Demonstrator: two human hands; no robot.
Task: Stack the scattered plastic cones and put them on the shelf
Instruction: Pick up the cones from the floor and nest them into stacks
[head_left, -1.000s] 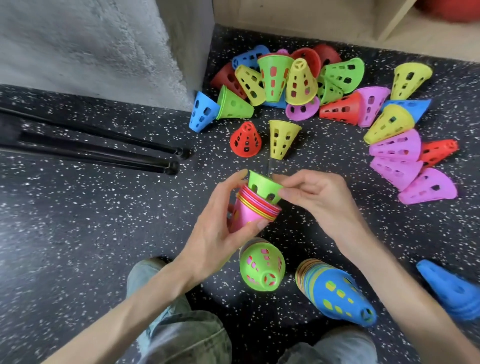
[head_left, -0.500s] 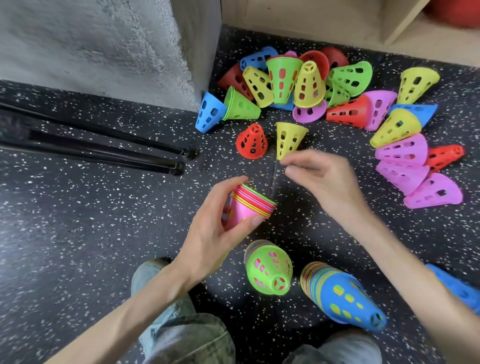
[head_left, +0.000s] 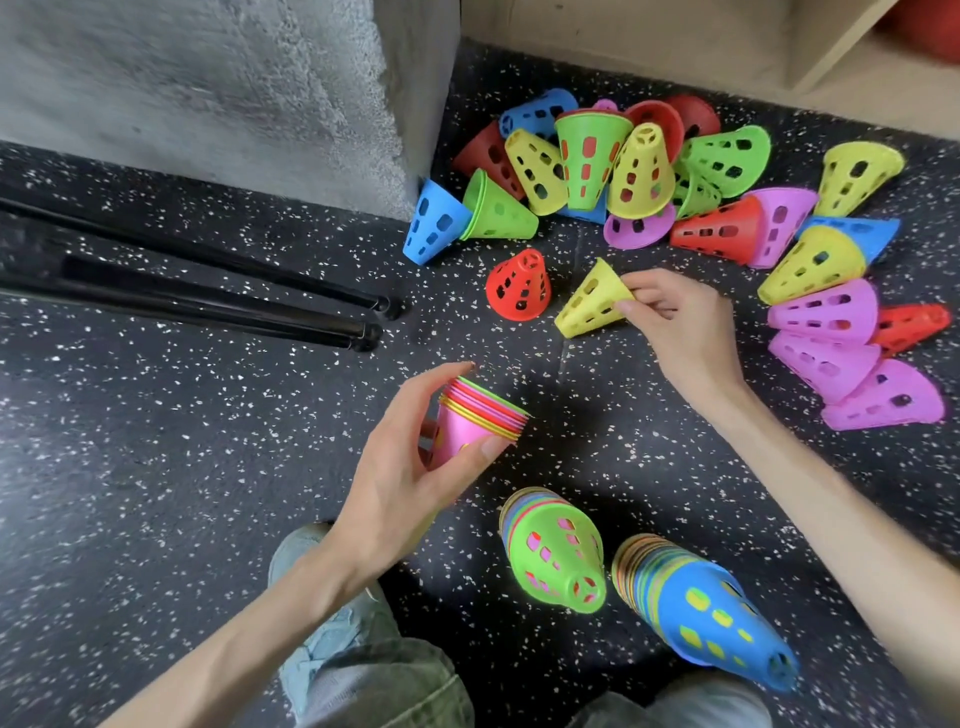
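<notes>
Cones: my right hand (head_left: 675, 322) pinches the narrow end of a yellow cone (head_left: 592, 304) lying tilted on the floor (head_left: 208, 467), thumb and fingertips curled on it.
Left hand: my left hand (head_left: 410, 467) grips the pink-bottomed stack (head_left: 475, 423) upright, mouth up, thumb on one side and fingers on the other, held just above the floor.
Step in hand: I judge this as fetching the next cone for the held stack.
Doing it well: I would turn the yellow cone tip-down, centre it over the rims, then let it drop in straight so the holes do not snag.
Finished stacks: a green-topped stack (head_left: 558, 558) and a blue-topped stack (head_left: 706, 608) lie on their sides near my knees, close beside each other.
Loose pile: a red cone (head_left: 519, 286) stands just beside the yellow one; the rest of the pile (head_left: 623, 166) crowds the far side.
Edges: a concrete pillar (head_left: 260, 88) and two black poles (head_left: 208, 296) bound the left.
Open room: bare floor between my hands gives a free path.
Shelf: a wooden shelf (head_left: 810, 52) sits beyond the pile.
</notes>
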